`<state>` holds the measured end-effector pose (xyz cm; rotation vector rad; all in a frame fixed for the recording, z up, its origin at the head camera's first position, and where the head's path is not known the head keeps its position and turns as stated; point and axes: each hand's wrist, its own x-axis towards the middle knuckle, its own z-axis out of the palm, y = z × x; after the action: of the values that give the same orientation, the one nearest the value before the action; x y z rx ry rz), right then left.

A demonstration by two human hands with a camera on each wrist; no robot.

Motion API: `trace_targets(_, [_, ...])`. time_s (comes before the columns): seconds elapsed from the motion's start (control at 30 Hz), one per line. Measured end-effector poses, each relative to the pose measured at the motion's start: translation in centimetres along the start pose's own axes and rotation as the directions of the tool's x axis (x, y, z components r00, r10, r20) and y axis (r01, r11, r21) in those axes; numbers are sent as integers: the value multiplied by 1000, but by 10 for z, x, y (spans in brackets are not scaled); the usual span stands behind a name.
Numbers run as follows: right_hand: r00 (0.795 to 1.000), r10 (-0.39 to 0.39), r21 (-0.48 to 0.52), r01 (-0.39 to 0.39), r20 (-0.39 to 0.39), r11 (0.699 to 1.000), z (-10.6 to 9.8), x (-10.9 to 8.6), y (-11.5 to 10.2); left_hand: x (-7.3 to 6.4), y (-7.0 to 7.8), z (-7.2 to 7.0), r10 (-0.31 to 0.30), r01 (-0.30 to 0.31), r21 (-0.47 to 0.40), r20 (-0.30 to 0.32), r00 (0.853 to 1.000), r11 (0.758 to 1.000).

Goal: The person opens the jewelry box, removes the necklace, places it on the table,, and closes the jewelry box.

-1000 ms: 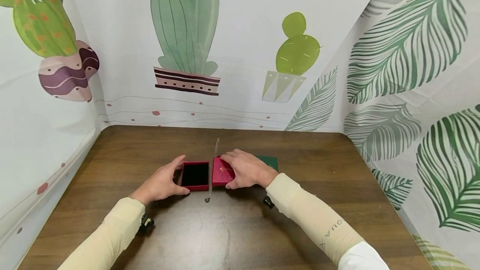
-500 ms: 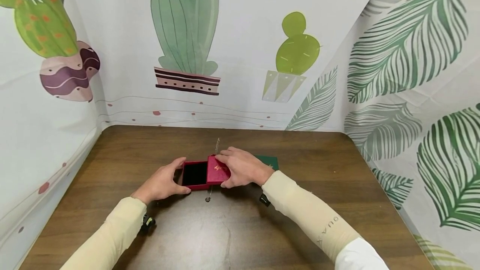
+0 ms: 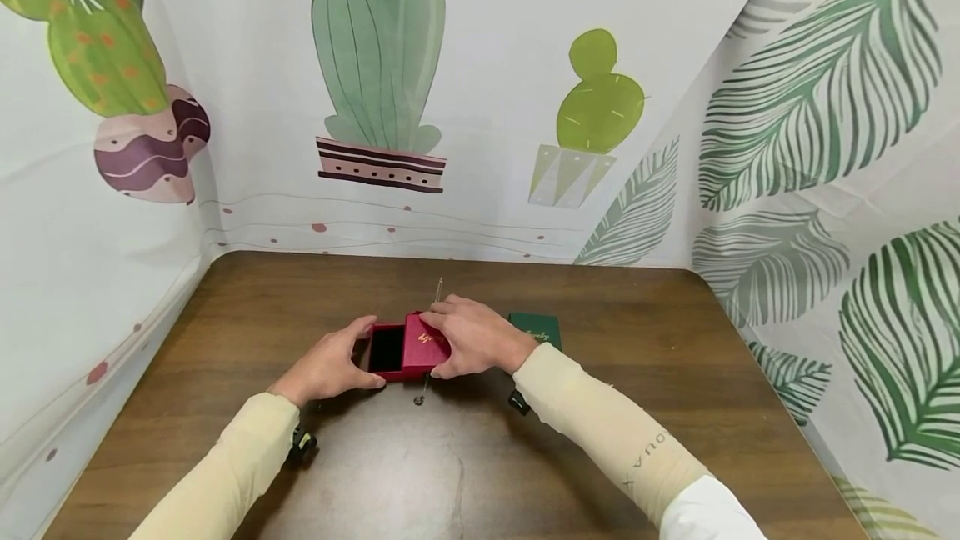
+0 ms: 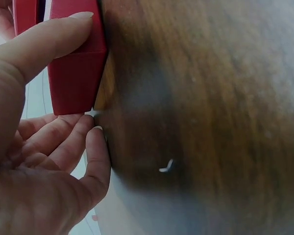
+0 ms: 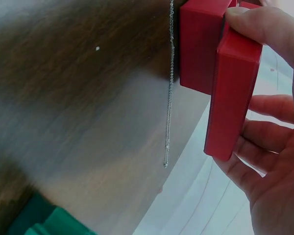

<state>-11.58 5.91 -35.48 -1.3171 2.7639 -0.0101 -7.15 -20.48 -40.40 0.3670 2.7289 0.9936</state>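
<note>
A red jewelry box base (image 3: 386, 350) with a black inner pad lies on the table. My left hand (image 3: 330, 365) grips it from the left, thumb on the near side and fingers at the far side; the left wrist view shows the thumb on its red wall (image 4: 78, 83). In my right hand (image 3: 480, 338) is the matching red lid (image 3: 420, 343) with gold lettering, gripped between thumb and fingers. It overlaps the base's right part, leaving the left part of the pad visible. A thin silver necklace (image 5: 170, 88) runs along the table beside the base, partly hidden in the head view.
A green box (image 3: 536, 326) with gold lettering stands right of my right hand, partly behind the wrist. The brown wooden table (image 3: 637, 307) meets a cloth (image 3: 487, 223) printed with cacti and leaves at the back and sides.
My right hand has moved left with the lid, from beside the base to over its right part. The left hand keeps its grip on the base. The head view has shifted slightly.
</note>
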Motion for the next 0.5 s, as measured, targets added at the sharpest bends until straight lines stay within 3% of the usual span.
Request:
trace_targets(0.33, [1000,-13,5,13,9,1000,1,11,-8,0,-2,2,5,-5,5,-5,1000,1000])
trace_targets(0.5, [998,-51,-15,51,-27,999,1,19,-15,0,-2,3,19,-19,3,-17,1000,1000])
